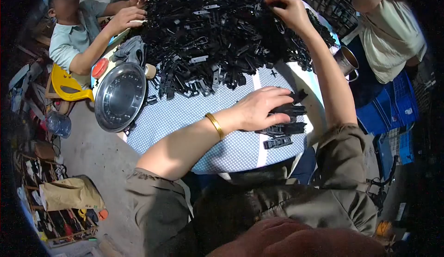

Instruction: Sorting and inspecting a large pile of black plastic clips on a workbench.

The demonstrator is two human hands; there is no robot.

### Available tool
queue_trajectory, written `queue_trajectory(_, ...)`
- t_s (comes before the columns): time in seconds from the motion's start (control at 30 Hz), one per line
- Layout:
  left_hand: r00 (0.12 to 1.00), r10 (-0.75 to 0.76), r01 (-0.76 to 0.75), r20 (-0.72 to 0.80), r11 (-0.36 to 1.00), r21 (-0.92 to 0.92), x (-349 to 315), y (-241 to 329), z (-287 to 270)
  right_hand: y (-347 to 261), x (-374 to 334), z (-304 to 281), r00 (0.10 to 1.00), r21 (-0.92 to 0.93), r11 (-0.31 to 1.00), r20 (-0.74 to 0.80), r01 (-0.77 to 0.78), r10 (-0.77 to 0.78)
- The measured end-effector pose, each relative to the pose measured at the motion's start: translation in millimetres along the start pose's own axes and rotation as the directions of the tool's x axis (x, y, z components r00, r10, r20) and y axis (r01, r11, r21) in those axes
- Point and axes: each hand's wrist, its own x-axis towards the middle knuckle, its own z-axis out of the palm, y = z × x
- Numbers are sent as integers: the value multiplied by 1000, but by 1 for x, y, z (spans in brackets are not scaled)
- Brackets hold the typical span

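Note:
A big heap of small black plastic parts (217,30) covers the far half of a round table with a blue-and-white dotted cloth (185,113). My left hand (261,107), a gold bangle on its wrist, lies flat on a small stack of black parts (284,123) near the table's front edge, its fingers spread over them. My right hand (289,9) reaches far into the heap and pinches black parts at its top right.
A round steel plate (121,97) sits at the table's left edge beside grey cloth (132,51) and an orange lid (99,67). One person at the far left (76,35) handles parts; another stands at right (391,35) near blue crates (393,104). A steel cup (348,62) stands at right.

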Motion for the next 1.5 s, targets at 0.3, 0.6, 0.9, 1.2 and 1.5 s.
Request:
queue_trajectory(0.3,967,-75,93,-245,994,64,5,-6,-10,-10,-108,-2,964,292,919,107,-264,243)
queue_trajectory(0.6,951,-122,257,-283,821,511,6,-29,-33,14,-121,-11,966,156,954,-4,-255,258)
queue_trajectory(0.9,909,-288,416,-300,634,652,-4,-13,-54,-6,-119,-35,995,-105,990,33,-95,99)
queue_trajectory(1.2,801,-582,547,-138,621,561,2,-1,-65,-38,-126,-25,735,-33,977,653,-212,182)
queue_trajectory(1.5,958,-270,227,-101,491,841,0,-6,-41,-27,-125,-29,697,74,939,690,-335,194)
